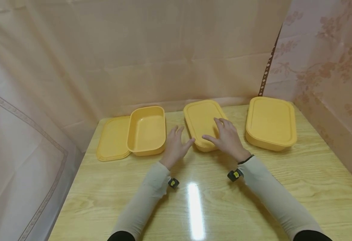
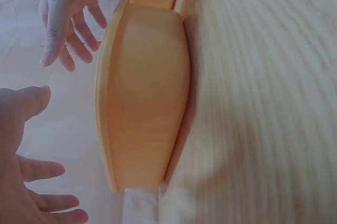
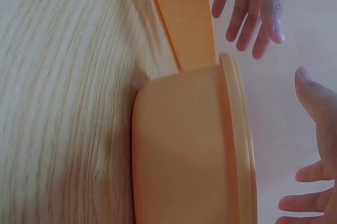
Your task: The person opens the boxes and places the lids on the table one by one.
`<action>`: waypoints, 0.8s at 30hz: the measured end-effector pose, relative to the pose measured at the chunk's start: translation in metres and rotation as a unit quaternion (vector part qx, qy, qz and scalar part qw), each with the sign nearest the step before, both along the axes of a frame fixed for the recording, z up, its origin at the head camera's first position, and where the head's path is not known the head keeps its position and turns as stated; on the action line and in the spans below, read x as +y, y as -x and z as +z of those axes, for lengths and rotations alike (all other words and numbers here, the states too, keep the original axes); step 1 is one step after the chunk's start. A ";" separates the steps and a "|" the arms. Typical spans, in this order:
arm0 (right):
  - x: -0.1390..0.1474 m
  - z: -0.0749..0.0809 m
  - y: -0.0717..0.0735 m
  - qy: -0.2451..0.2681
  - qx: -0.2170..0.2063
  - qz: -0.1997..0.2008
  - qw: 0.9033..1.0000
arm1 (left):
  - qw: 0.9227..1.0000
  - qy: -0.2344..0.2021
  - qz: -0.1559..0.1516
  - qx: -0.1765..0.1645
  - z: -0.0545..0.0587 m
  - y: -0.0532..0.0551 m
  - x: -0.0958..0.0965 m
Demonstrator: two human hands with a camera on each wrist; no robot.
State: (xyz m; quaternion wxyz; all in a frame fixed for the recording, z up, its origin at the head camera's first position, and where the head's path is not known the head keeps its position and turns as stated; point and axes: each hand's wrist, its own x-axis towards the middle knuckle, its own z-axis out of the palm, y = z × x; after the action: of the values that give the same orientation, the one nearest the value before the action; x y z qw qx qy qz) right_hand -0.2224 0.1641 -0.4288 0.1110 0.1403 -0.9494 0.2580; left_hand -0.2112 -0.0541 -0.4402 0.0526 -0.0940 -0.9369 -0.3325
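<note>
A yellow rectangular food box (image 1: 200,115) with its lid on stands at the middle of the table's far side. My left hand (image 1: 174,147) hovers at this box's left, between it and an open yellow box (image 1: 147,152), fingers spread. Over the lidded box's right side is my right hand (image 1: 228,138), its fingers extended and thumb pointing left. Both wrist views show the hands apart from the box wall (image 2: 147,92), higher than the lid rim (image 3: 239,139); neither holds anything.
Left of the open box lies a flat yellow lid (image 1: 112,140), partly overlapped by that box. Another lidded yellow box (image 1: 271,122) stands at the far right. A beige curtain (image 1: 176,50) hangs behind the wooden table (image 1: 127,187), with patterned cloth (image 1: 329,67) along the right.
</note>
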 end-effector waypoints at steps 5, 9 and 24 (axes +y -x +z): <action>0.009 -0.003 0.003 0.005 -0.012 -0.012 1.000 | 1.000 -0.014 -0.003 -0.015 -0.005 -0.001 0.004; 0.016 -0.004 0.005 0.008 -0.028 -0.023 0.999 | 0.999 -0.029 -0.018 -0.028 -0.008 0.001 0.007; 0.036 -0.018 0.007 0.040 -0.085 -0.057 0.994 | 0.988 -0.092 -0.019 -0.119 -0.023 0.008 0.018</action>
State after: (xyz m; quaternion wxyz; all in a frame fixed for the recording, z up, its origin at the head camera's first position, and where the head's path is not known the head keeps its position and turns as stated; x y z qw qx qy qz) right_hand -0.2293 0.2003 -0.4463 0.0500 0.0591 -0.9507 0.3002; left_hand -0.2191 -0.0358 -0.4636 -0.0568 -0.0659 -0.9000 -0.4271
